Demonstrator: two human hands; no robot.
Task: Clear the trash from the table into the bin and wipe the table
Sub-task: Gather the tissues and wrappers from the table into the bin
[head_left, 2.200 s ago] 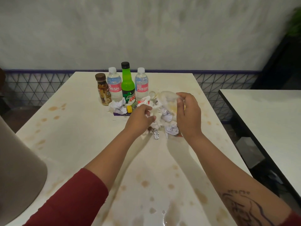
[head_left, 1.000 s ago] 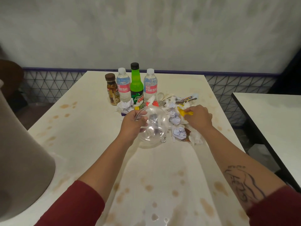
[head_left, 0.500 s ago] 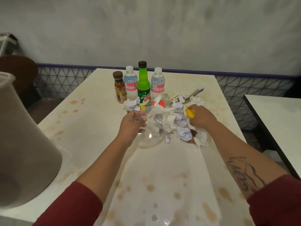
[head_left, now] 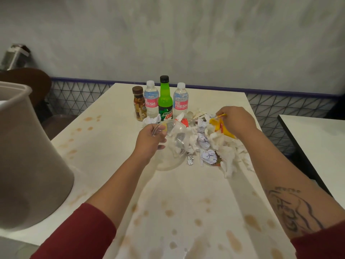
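A heap of trash lies mid-table: crumpled white tissues, balled paper, foil bits and wrappers. My left hand grips the rim of a clear plastic bowl tilted against the left side of the heap. My right hand holds a yellow wrapper at the heap's right side, with white tissue bunched beneath it. The beige bin stands at the table's near-left edge, its rim at my left.
Behind the heap stand a brown bottle, two water bottles and a green soda bottle. The cream table is spotted with brown stains. A second table is at the right, with a gap between.
My left hand took the clear bowl and set it tilted beside the heap. My right hand moved to the heap's right and picked up the yellow wrapper. The view shifted left, showing more bin.
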